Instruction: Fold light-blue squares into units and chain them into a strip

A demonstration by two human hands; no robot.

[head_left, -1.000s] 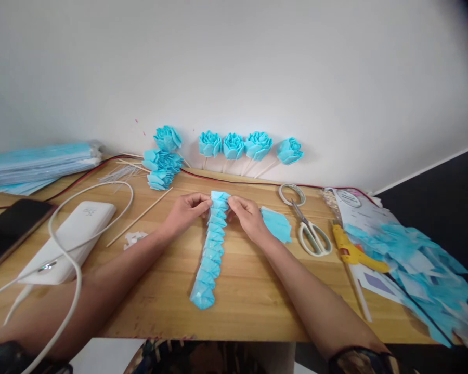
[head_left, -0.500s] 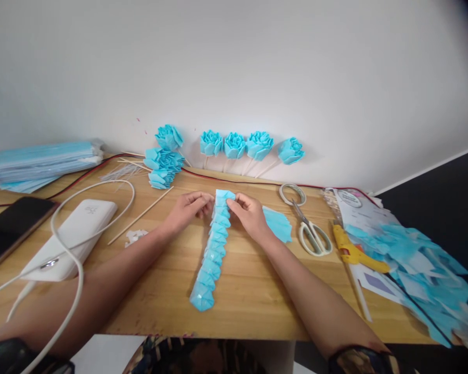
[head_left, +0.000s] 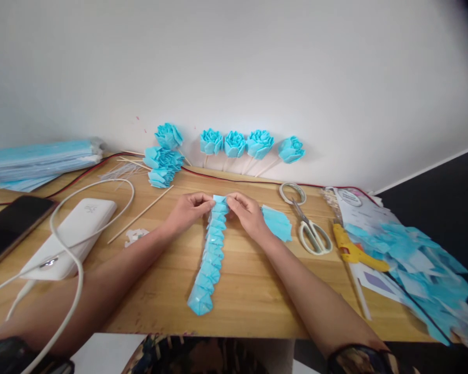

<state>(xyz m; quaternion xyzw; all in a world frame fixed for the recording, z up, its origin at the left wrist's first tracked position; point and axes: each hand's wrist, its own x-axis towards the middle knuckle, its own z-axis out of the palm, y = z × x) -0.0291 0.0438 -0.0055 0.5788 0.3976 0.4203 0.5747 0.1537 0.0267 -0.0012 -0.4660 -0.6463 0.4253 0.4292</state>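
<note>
A strip of overlapping folded blue petals (head_left: pixel 211 254) runs down the middle of the wooden table, its rounded near end close to the front edge. At its far end my left hand (head_left: pixel 191 210) pinches the left side between thumb and fingers. My right hand (head_left: pixel 245 210) pinches the right side of that same end. Just right of my right hand lies a small stack of blue fabric pieces (head_left: pixel 276 223). A thin wooden stick (head_left: pixel 140 214) and some white scraps (head_left: pixel 135 236) lie left of my left hand.
Finished blue flowers (head_left: pixel 234 144) on sticks lean against the wall. To the right are scissors (head_left: pixel 315 236), a tape roll (head_left: pixel 292 194), a yellow glue gun (head_left: pixel 354 252) and blue scraps (head_left: pixel 425 275). On the left are a power bank (head_left: pixel 72 239), a phone (head_left: pixel 13 228) and stacked masks (head_left: pixel 42 162).
My left hand has come in to pinch the strip's far end. That end has shifted slightly left and toward me, and my right thumb has moved from its face to its right edge.
</note>
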